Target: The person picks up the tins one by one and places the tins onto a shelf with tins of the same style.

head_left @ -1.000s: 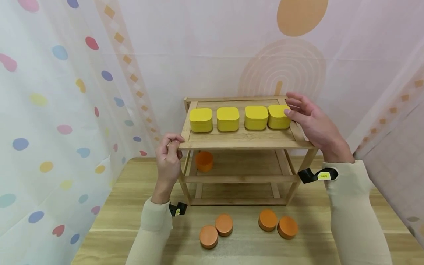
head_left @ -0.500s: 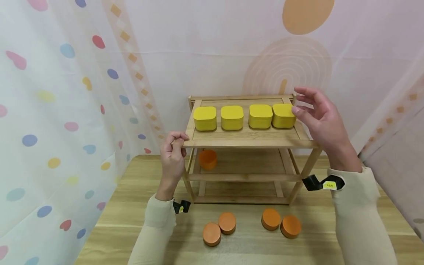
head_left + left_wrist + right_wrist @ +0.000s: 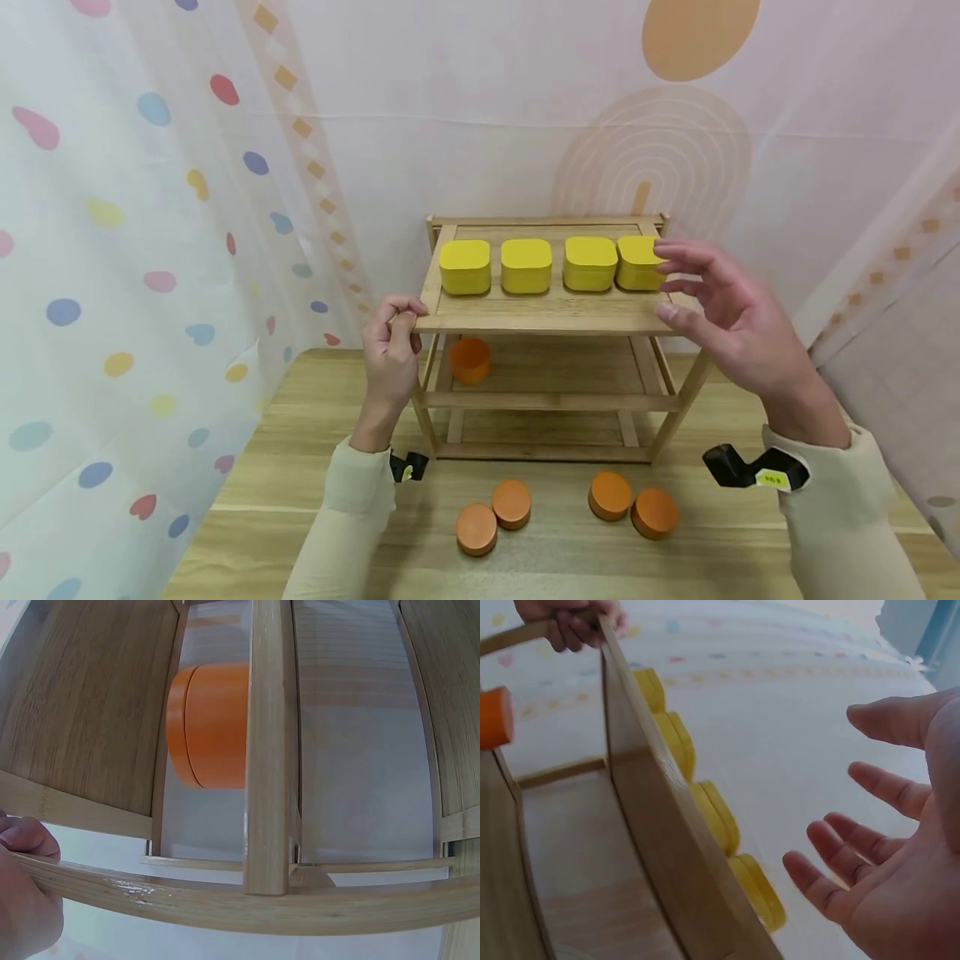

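Observation:
My left hand (image 3: pixel 392 358) grips the front left corner of the wooden rack's (image 3: pixel 555 323) top shelf, thumb in front and fingers curled over the edge. In the right wrist view it shows far off at that corner. My right hand (image 3: pixel 738 333) is beside the shelf's right end, fingers spread, holding nothing. It partly covers the rightmost yellow box (image 3: pixel 637 265) in the head view. Several such rounded-square lidded boxes stand in a row on the top shelf; the two right ones are close together. An orange round tin (image 3: pixel 214 724) sits on the middle shelf at left.
On the wooden table (image 3: pixel 300 492) before the rack lie two copper-orange round tins (image 3: pixel 476 528) at left and two brighter orange round tins (image 3: pixel 610 495) at right. A patterned curtain (image 3: pixel 487 125) hangs behind and at the left. Each wrist carries a black camera mount (image 3: pixel 757 468).
My right hand has come away from the rightmost yellow box, toward me and lower. The boxes stay in their row. My left hand keeps its hold on the rack's corner.

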`<state>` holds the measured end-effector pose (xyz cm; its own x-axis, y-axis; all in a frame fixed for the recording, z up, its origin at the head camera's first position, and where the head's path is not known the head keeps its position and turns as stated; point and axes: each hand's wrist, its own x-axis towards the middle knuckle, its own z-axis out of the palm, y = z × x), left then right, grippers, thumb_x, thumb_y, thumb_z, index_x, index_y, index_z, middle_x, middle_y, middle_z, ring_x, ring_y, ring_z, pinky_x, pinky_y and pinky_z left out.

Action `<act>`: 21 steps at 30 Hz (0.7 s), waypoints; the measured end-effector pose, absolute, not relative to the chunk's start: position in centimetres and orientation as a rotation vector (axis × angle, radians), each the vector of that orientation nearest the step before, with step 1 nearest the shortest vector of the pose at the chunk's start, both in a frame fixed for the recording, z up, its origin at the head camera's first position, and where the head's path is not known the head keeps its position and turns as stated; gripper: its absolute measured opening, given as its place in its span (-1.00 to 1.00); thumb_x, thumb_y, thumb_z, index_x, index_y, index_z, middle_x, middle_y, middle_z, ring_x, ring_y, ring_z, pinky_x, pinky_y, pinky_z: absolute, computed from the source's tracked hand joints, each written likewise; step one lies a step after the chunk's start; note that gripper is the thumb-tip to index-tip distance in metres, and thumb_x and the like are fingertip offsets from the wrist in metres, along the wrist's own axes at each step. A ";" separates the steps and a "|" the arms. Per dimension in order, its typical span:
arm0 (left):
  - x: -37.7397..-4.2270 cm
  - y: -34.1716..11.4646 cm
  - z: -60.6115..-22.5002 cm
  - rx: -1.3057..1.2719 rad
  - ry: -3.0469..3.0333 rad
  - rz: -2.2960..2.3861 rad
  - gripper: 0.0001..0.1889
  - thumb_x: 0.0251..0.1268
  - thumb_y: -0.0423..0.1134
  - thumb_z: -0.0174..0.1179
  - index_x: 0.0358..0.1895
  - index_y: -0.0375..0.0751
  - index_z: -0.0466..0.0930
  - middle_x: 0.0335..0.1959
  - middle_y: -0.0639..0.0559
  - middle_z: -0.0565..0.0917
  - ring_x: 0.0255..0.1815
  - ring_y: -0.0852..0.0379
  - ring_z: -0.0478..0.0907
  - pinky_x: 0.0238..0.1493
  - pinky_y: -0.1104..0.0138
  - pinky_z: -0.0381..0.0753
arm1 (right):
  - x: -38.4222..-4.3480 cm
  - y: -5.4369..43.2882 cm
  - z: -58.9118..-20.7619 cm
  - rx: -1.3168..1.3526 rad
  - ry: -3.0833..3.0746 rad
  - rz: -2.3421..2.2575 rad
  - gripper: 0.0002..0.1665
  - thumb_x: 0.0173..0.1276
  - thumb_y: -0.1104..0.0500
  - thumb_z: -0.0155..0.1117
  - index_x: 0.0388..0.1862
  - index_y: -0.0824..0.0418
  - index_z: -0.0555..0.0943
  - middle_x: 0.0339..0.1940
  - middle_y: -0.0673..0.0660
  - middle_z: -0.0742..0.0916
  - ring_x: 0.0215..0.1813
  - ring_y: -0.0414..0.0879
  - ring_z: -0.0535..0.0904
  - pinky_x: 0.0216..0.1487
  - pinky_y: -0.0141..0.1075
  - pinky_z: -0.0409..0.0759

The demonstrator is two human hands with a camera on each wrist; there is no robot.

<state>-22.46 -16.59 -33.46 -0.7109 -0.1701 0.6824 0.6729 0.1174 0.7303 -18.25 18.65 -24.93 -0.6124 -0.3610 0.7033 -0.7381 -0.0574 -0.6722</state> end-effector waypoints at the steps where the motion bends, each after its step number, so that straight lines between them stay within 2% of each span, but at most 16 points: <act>1: -22.5 -16.6 -33.4 -0.491 -1.754 -1.665 -0.77 0.41 -0.42 -0.19 -0.28 -0.46 0.47 -0.73 0.09 0.32 -0.73 0.22 0.23 -0.68 0.43 0.23 | -18.1 18.7 -25.2 1.223 -1.891 1.715 -0.40 0.25 0.63 0.09 0.30 0.51 0.36 0.33 0.18 0.48 0.25 0.02 0.42 0.28 -0.33 0.40; 5: -22.5 -16.5 -33.5 -0.496 -1.757 -1.657 -0.77 0.41 -0.42 -0.18 -0.28 -0.46 0.47 -0.73 0.00 0.31 -0.73 0.21 0.22 -0.68 0.42 0.24 | -17.7 18.9 -26.1 1.356 -1.839 1.729 -0.39 0.29 0.61 0.10 0.34 0.48 0.34 0.33 0.18 0.49 0.23 -0.01 0.46 0.27 -0.31 0.46; 8: -22.4 -16.5 -33.5 -0.494 -1.761 -1.656 -0.77 0.41 -0.42 -0.18 -0.29 -0.46 0.47 -0.72 -0.03 0.31 -0.73 0.21 0.22 -0.69 0.42 0.23 | -17.3 19.0 -27.0 1.423 -1.808 1.773 -0.36 0.24 0.67 0.06 0.33 0.55 0.31 0.32 0.22 0.51 0.22 0.00 0.49 0.24 -0.31 0.49; 14: -22.5 -16.4 -33.5 -0.489 -1.754 -1.666 -0.77 0.41 -0.42 -0.19 -0.30 -0.45 0.47 -0.72 0.09 0.32 -0.74 0.22 0.22 -0.69 0.43 0.23 | -16.7 19.7 -29.7 1.575 -1.804 1.762 -0.26 -0.03 0.79 -0.01 0.26 0.67 0.28 0.32 0.28 0.52 0.21 -0.02 0.53 0.21 -0.34 0.52; 21: -22.6 -16.4 -33.3 -0.506 -1.722 -1.666 -0.78 0.38 -0.44 -0.19 -0.31 -0.48 0.46 -0.68 0.07 0.35 -0.73 0.22 0.22 -0.68 0.44 0.24 | -16.1 20.7 -33.7 1.619 -1.955 1.682 -0.25 -0.06 0.78 0.10 0.23 0.61 0.36 0.31 0.19 0.54 0.21 -0.08 0.51 0.25 -0.37 0.46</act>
<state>-22.57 -16.36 -33.28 -0.6942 -0.1773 0.6976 0.6914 0.1052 0.7148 -16.09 20.73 -33.68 -0.4309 -0.6280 0.6480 -0.7346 -0.1729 -0.6561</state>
